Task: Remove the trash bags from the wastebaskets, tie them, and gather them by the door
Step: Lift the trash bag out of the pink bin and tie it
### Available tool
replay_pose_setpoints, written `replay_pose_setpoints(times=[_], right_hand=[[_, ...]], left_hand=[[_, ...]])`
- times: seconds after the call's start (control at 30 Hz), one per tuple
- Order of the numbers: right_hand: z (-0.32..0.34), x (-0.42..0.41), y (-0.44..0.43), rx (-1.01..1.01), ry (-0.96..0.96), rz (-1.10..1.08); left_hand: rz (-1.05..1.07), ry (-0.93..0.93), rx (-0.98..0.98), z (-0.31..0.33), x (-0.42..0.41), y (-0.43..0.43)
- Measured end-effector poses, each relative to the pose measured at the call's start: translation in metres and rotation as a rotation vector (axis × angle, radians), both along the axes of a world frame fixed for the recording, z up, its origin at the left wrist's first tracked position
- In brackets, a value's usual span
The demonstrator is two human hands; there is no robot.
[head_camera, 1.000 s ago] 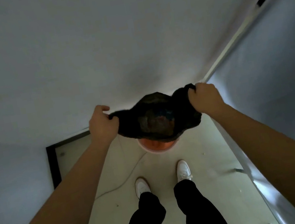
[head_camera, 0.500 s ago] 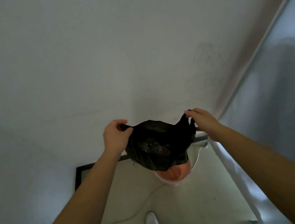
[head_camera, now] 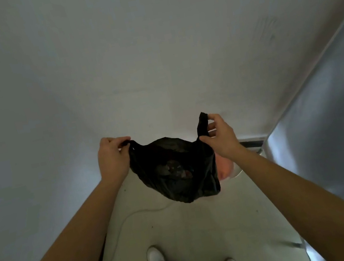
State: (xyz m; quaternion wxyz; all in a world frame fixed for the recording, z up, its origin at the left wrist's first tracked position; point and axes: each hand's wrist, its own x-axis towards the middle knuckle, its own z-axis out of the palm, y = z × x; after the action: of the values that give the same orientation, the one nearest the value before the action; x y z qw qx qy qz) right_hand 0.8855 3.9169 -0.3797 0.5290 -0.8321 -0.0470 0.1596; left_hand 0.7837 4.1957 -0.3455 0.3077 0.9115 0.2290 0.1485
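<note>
Compared with half a second ago, both hands have drawn the bag's two handle loops further apart and upward, so the sack now hangs clear of the bin instead of sitting over its mouth. The left hand (head_camera: 112,158) is closed in a pinch, thumb and fingers clamped on the left loop of the black trash bag (head_camera: 177,171). The right hand (head_camera: 219,137) is only partly closed: thumb and forefinger pinch the top of the right loop, which stands up as a narrow strip, while the remaining fingers curl loosely beside it.

Between the two hands the bag is suspended in the air, well above the floor (head_camera: 194,225). Its body sags downward and slightly towards the person, so its long axis runs roughly vertical, mouth uppermost and the rounded bottom lowest. The opening is stretched sideways between the loops, and some crumpled rubbish shows dimly through the thin plastic.

Behind and below the bag's right side, a pinkish wastebasket (head_camera: 224,168) stands on the floor against the wall (head_camera: 153,53), mostly hidden by the sack. A thin cord (head_camera: 122,221) trails across the floor on the left, and the person's white shoes (head_camera: 155,255) show at the bottom.

Judging by this, removal from this basket looks complete, and with a loop in each hand the tying step appears ready to begin: the loops would need crossing and knotting before the bag goes to the door.
</note>
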Motion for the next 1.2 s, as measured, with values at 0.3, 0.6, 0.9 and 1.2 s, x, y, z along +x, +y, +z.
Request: replay_pose_setpoints(times=[0.3,0.6,0.9,1.2], right_hand=[[-0.064,-0.068,0.043,-0.149,0.101,-0.03],[-0.257,-0.138,0.054,-0.416,0.197,-0.088],[-0.479,-0.146,0.041,-0.364,0.143,-0.182],[-0.591,-0.196,0.022,-0.208,0.031,-0.391]], left_hand=[[-0.075,0.083,-0.184,-0.084,-0.053,0.034],[-0.146,0.29,-0.265,-0.286,-0.097,0.048],[-0.053,0.245,-0.319,-0.496,-0.086,0.022],[-0.061,0.272,-0.324,-0.61,-0.118,0.002]])
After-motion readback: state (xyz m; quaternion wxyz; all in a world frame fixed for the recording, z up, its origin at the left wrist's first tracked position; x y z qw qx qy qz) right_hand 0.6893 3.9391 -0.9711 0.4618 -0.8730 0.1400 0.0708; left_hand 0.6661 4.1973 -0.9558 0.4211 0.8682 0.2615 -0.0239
